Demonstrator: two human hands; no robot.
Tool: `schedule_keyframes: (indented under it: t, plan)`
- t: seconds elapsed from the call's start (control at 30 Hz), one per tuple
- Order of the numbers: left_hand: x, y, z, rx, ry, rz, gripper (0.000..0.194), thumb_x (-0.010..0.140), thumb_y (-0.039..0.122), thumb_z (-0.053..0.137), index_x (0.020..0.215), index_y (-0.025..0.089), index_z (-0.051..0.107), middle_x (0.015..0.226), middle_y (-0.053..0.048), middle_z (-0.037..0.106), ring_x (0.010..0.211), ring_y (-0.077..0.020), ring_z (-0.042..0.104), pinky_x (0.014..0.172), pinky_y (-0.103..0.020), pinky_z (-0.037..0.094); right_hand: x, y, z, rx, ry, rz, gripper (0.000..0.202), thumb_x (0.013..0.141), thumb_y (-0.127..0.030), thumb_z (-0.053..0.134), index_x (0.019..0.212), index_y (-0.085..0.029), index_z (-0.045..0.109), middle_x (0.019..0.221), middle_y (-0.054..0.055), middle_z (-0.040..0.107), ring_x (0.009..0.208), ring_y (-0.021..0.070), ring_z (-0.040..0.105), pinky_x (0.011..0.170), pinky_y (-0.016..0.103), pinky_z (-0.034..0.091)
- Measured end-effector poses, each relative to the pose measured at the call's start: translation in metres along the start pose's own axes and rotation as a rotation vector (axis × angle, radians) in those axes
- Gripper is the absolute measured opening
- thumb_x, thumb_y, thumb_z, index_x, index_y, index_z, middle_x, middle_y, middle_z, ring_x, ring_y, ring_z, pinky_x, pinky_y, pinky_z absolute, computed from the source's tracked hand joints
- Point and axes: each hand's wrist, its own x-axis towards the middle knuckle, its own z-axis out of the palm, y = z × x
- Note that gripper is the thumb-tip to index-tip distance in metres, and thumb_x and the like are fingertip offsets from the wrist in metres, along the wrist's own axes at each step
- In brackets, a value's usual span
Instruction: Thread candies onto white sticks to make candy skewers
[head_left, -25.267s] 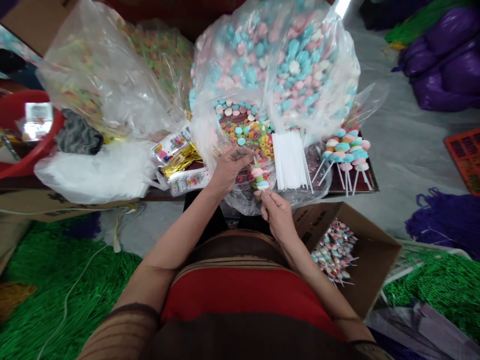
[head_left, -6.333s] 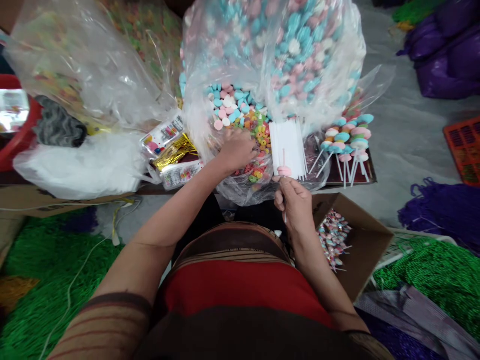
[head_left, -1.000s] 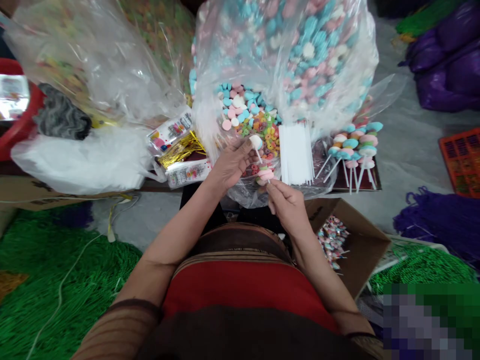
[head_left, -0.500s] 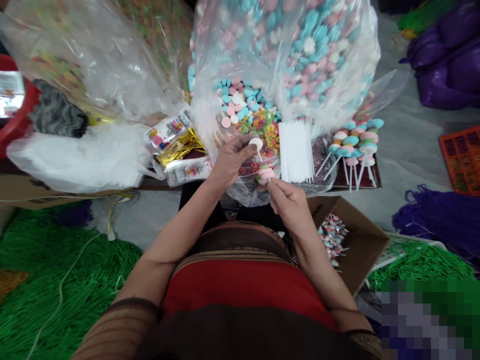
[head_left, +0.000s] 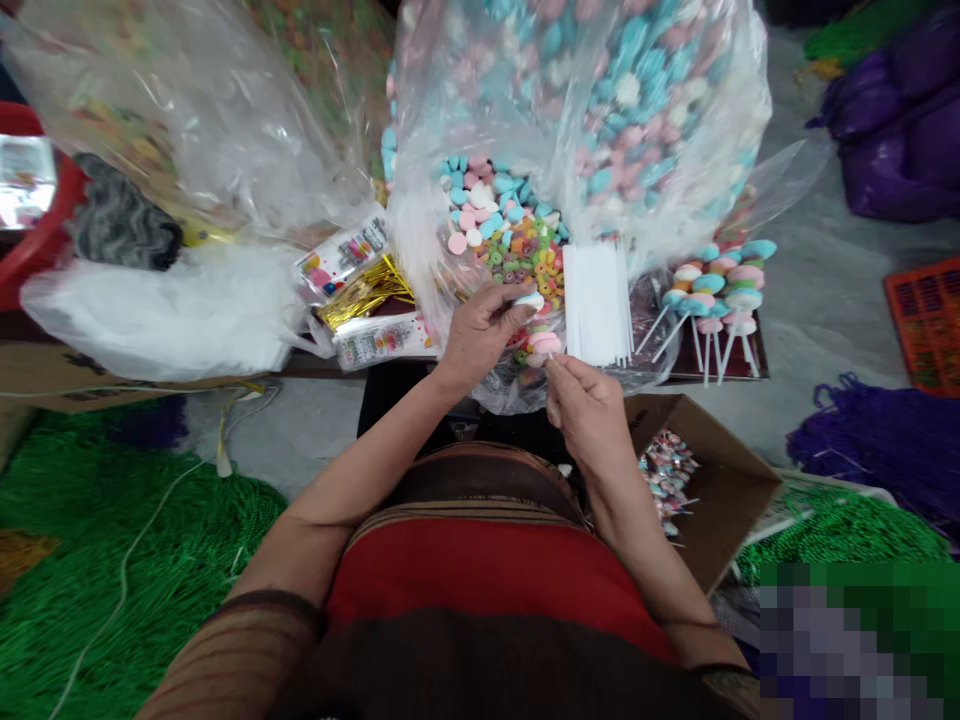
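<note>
My left hand [head_left: 487, 328] pinches a pale marshmallow [head_left: 531, 300] between thumb and fingers. Just below it, my right hand [head_left: 589, 400] grips the lower end of a white stick, mostly hidden, which carries a pink marshmallow [head_left: 545, 342] and other candy pieces. Whether the stick's tip enters the pale marshmallow cannot be made out. Behind my hands lie colourful gummy rings [head_left: 525, 255] and loose blue, pink and white marshmallows [head_left: 480, 195] in an opened plastic bag. A bundle of white sticks [head_left: 598, 305] lies right of my hands.
Finished-looking marshmallow skewers [head_left: 720, 285] are piled at the table's right end. Gold twist ties [head_left: 367, 292] and printed packets [head_left: 382, 340] lie left. A cardboard box [head_left: 724, 500] with wrapped candy stands below right. Big candy bags [head_left: 652, 110] fill the back.
The pale marshmallow in my left hand has tilted from face-on to nearly edge-on and moved slightly right. My right hand still holds the stick. The whole view has shifted a little.
</note>
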Motion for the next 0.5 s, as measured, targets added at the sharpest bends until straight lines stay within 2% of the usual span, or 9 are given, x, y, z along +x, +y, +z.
schedule_keyframes:
  t: [0.13,0.3,0.4,0.5]
  plan:
    - [-0.006,0.007,0.006,0.028,-0.047,0.121,0.041,0.106,0.053,0.049,0.113,0.022,0.075,0.104,-0.006,0.077,0.101,-0.0160,0.071,0.094,-0.031,0.054,0.006,0.000,0.005,0.026,0.031,-0.005,0.040,0.088,-0.059,0.073,0.085,-0.020,0.075,0.045,-0.010,0.037,0.037,0.0067,0.028,0.038,0.023,0.023]
    - [-0.009,0.011,0.006,0.055,-0.096,0.126,0.045,0.108,0.052,0.042,0.120,0.022,0.073,0.112,-0.008,0.078,0.110,-0.0165,0.071,0.098,-0.031,0.054,0.020,0.006,0.002,0.066,0.018,0.041,0.047,0.081,-0.067,0.077,0.079,-0.021,0.068,0.047,-0.008,0.049,0.037,0.0067,0.031,0.037,0.023,0.020]
    - [0.003,0.006,-0.006,0.069,-0.106,0.144,0.045,0.107,0.053,0.044,0.127,0.024,0.071,0.119,-0.008,0.077,0.115,-0.0184,0.070,0.102,-0.033,0.052,0.024,0.005,-0.005,0.111,0.016,0.053,0.048,0.077,-0.066,0.081,0.078,-0.021,0.066,0.050,-0.008,0.050,0.038,0.0057,0.030,0.038,0.023,0.018]
    - [0.029,-0.005,-0.026,0.221,-0.055,0.097,0.040,0.106,0.050,0.049,0.127,0.025,0.071,0.119,-0.007,0.076,0.115,-0.0212,0.068,0.105,-0.037,0.050,0.022,0.000,-0.013,0.161,0.066,0.010,0.046,0.078,-0.064,0.082,0.081,-0.020,0.068,0.049,-0.009,0.048,0.039,0.0052,0.026,0.039,0.022,0.017]
